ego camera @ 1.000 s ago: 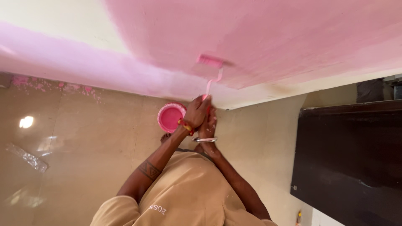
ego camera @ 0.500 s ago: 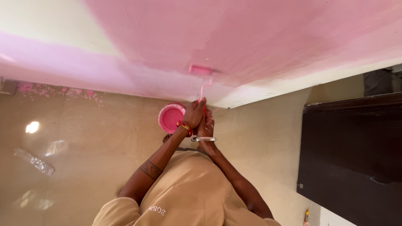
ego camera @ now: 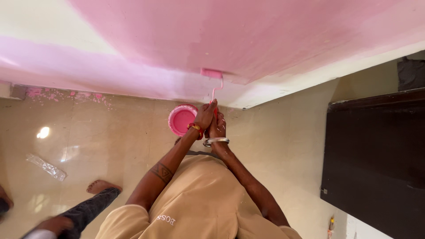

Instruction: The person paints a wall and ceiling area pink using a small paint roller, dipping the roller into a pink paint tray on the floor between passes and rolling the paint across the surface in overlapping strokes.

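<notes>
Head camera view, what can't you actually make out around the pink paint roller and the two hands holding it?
- Pink paint roller: its grip is hidden inside the left hand and right hand, head view.
- Round pink paint bucket: its right side is covered by the left hand, so the paint level is unclear.
- Bare foot of another person: body cut off by the bottom edge.
- Dark wooden cabinet: cut off at the right edge.

Bright, even daylight; glare spot on glossy floor (ego camera: 43,132); soft shadows; wide-angle stretch, motion blur at lower-left edge
</notes>
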